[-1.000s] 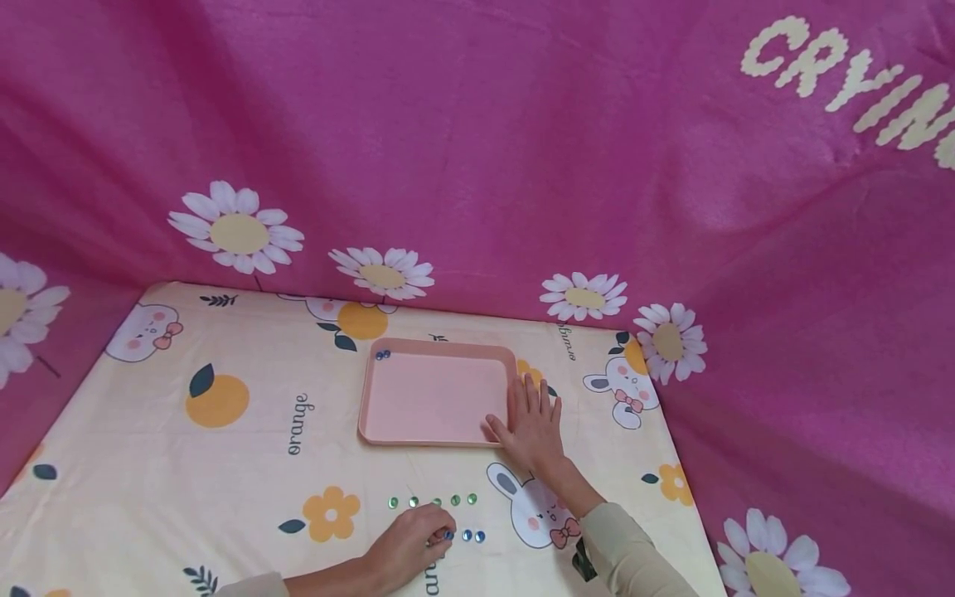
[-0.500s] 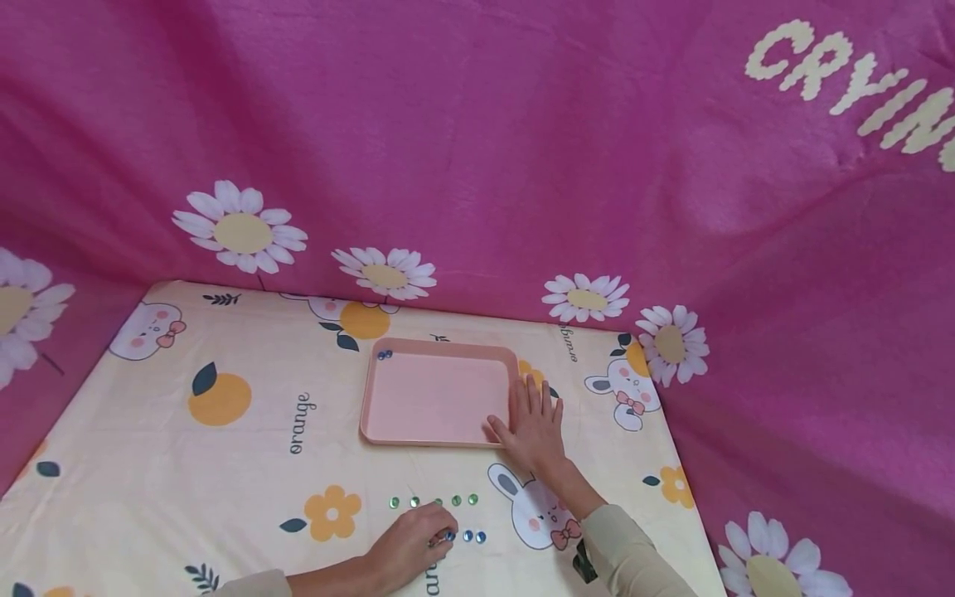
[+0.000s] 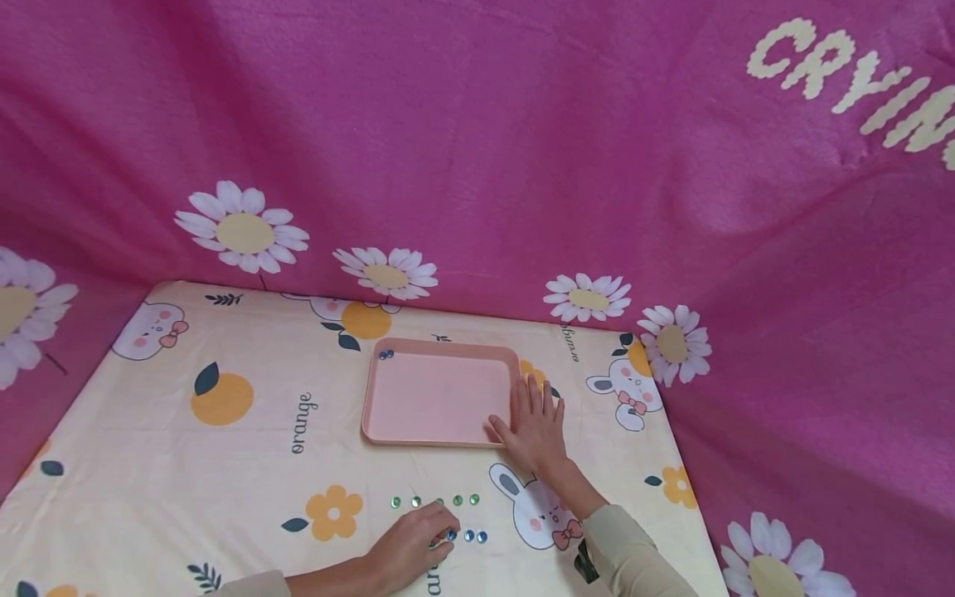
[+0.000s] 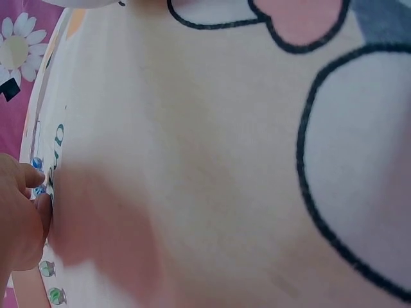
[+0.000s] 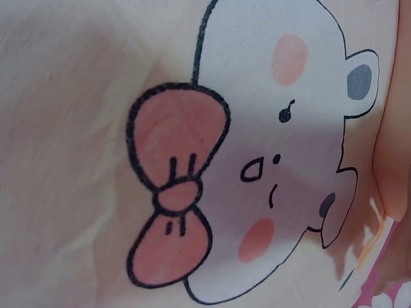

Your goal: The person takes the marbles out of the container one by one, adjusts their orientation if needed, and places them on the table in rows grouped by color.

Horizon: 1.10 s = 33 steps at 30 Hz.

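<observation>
In the head view my left hand [image 3: 410,543] is low over the cloth, its thumb and fingers curled about a blue marble [image 3: 451,536]. Two more blue marbles [image 3: 475,536] lie just right of those fingertips. Behind them runs a row of several green marbles [image 3: 458,500], one partly covered by the hand. My right hand [image 3: 539,433], fingers spread, rests on the right rim of a pink tray [image 3: 440,442]. Two blue marbles [image 3: 385,355] sit in its far left corner. The left wrist view catches the left hand [image 4: 22,215] only at its edge, beside green marbles [image 4: 56,296].
A cream cloth [image 3: 246,497] printed with oranges, flowers and rabbits covers the table. Pink fabric [image 3: 477,166] with daisies stands along the back and both sides. A small black object [image 3: 585,564] shows at the right sleeve.
The head view has shifted very slightly. Both hands keep their places, the left at the blue marble and the right on the tray rim.
</observation>
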{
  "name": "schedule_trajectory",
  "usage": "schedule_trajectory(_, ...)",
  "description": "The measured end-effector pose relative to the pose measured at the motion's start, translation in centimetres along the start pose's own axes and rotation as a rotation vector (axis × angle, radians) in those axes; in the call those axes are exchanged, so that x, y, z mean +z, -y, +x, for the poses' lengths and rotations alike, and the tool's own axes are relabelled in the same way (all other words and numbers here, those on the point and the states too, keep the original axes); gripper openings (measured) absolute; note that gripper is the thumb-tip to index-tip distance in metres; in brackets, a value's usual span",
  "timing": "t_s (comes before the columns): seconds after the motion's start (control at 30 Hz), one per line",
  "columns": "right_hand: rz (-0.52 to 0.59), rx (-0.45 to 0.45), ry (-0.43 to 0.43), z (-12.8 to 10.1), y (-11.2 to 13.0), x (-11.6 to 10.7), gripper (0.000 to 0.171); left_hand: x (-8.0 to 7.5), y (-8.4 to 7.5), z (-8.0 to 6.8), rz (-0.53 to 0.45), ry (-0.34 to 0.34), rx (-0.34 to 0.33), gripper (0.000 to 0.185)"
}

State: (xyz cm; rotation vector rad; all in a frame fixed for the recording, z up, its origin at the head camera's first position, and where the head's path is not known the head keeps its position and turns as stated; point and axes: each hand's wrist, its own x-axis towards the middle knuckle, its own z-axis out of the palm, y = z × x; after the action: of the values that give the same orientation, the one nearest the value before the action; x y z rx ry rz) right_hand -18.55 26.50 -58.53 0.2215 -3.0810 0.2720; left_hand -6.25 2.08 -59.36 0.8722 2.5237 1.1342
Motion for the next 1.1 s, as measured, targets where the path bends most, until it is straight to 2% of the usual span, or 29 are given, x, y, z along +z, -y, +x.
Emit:
schedule_trajectory(0.17,0.005,-0.007,-0.012,0.0,0.0,0.0,0.092,-0.4,-0.4,-0.1,0.006,-0.013,0.006,0.021)
schedule_trajectory(0.43,-0.003,-0.001,-0.013,0.0,0.0,0.0,0.093,-2.5,-1.1,0.6,-0.013,-0.186,0.042,0.020)
schedule_trajectory(0.5,-0.002,0.001,-0.009,0.0,0.0,0.0,0.093,-3.4,-0.9,1.0,0.018,-0.223,0.036,0.020)
schedule_trajectory(0.67,0.006,0.013,0.014,0.0,0.1,0.0,0.093,-6.2,-0.1,2.1,0.142,-0.324,-0.015,0.026)
schedule_trajectory(0.9,0.010,0.018,0.021,-0.1,0.0,0.1,0.092,-9.6,1.7,3.5,0.216,-0.451,-0.099,0.041)
schedule_trajectory(1.0,0.012,0.017,0.023,0.0,0.0,0.1,0.092,-10.6,2.3,4.0,0.255,-0.461,-0.142,0.049)
schedule_trajectory(1.1,0.009,0.017,0.025,0.1,0.0,0.1,0.092,-11.2,3.0,4.3,0.300,-0.438,-0.189,0.060)
